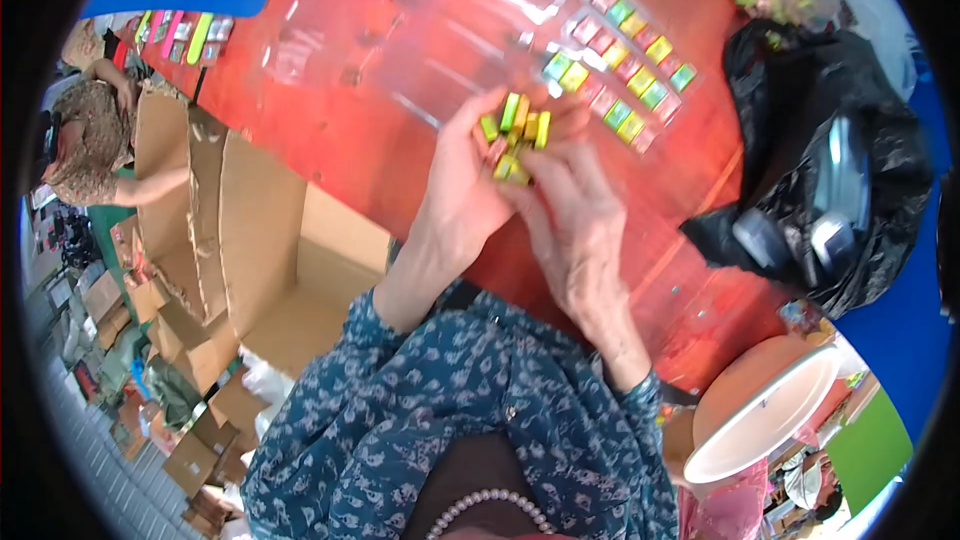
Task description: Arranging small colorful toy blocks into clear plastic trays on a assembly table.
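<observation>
A handful of small coloured blocks (521, 116), mostly yellow, green and orange, lies in the cupped palm of my left hand (463, 185). The fingers of my right hand (580, 205) are closed in a pinch at a yellow block (511, 170) at the near side of the pile. Just beyond both hands, a clear plastic tray (500, 0) with long moulded channels rests on the table. Rows of similar blocks (627, 68) in pink, green and yellow fill its right part. I cannot make out exactly what kind of item the blocks are.
The red table (340, 130) carries a black plastic bag (790, 140) at the right. A white oval basin (765, 415) stands at lower right. Open cardboard boxes (260, 230) adjoin the left edge. Another person (90, 140) reaches in at far left, near bright strips (185, 37).
</observation>
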### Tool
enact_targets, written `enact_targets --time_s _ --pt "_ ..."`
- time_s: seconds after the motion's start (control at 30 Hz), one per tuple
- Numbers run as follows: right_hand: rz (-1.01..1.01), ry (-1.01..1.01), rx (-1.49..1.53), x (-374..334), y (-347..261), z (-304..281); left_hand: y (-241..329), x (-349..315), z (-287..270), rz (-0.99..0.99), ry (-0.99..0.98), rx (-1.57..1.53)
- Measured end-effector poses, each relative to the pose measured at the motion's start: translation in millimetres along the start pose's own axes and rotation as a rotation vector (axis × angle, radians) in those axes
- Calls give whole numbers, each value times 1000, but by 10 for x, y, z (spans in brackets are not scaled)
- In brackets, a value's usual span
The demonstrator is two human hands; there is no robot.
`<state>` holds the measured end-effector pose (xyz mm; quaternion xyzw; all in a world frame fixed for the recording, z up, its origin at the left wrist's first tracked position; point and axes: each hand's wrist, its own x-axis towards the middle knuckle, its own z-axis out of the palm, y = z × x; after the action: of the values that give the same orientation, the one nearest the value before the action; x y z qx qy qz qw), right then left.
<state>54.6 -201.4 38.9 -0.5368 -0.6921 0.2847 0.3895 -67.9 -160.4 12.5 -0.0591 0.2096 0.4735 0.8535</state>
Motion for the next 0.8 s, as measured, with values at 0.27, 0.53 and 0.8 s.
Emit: enact_targets --time_s 0.27,0.53,0.8 --pt "231 -55 232 591 -673 -608 286 -136 912 -70 180 49" --pt "237 366 737 2246 -592 -1368 894 538 2044 29 274 282" --pt "-6 483 -265 3918 812 -1453 1442 2440 2715 177 95 457"
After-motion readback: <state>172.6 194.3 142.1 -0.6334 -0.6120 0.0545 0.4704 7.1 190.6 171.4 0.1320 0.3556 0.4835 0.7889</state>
